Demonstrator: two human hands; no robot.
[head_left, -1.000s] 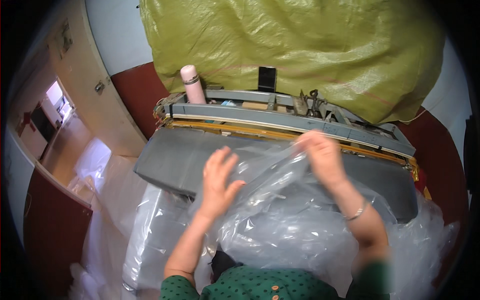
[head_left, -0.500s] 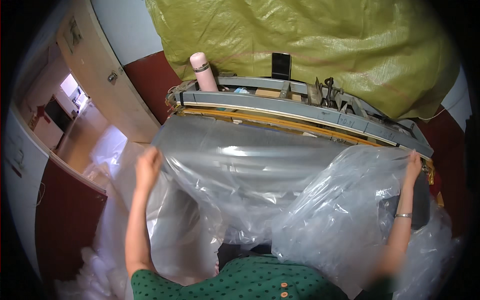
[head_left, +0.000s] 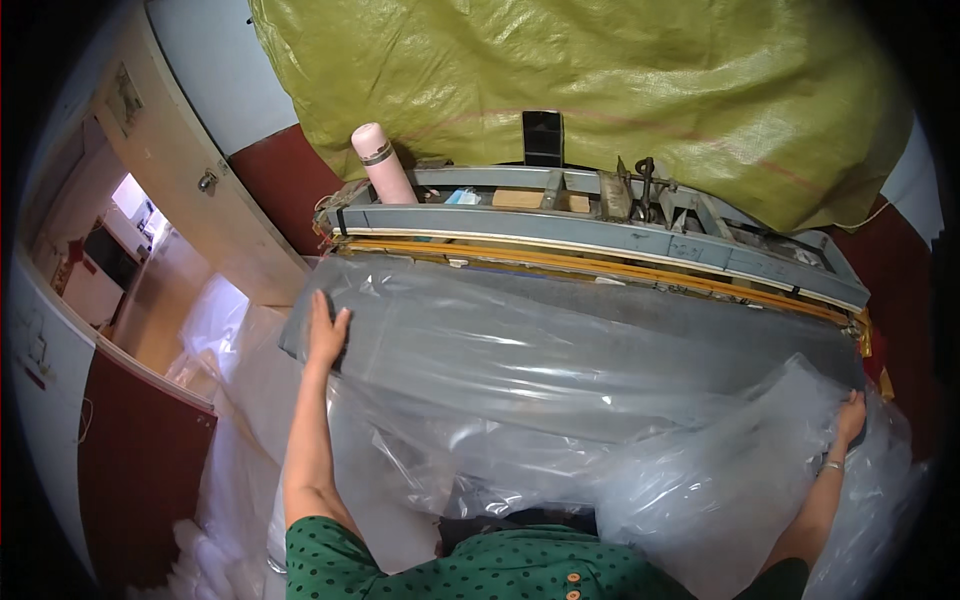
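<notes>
A wide clear plastic sheet (head_left: 500, 365) lies over a dark grey work surface (head_left: 740, 322) and hangs off its near edge in loose folds. My left hand (head_left: 328, 332) rests flat on the sheet near the left end of the surface, fingers stretched and thumb apart. At the right end, my right hand (head_left: 850, 418) is closed on the sheet's edge. Between my hands the sheet lies fairly smooth over the surface; toward my right hand it bunches up in a puffy fold.
Behind the surface runs a grey metal frame (head_left: 480, 219) with orange strips (head_left: 560, 262). A pink bottle (head_left: 385, 170), a black phone-like slab (head_left: 542, 138) and metal clamps (head_left: 643, 190) sit along it. More plastic heaps at left. A door (head_left: 190, 150) stands ajar.
The sheet has come down onto the work surface. My left hand has opened and now lies on it; my right hand has moved down and nearer, still holding the edge.
</notes>
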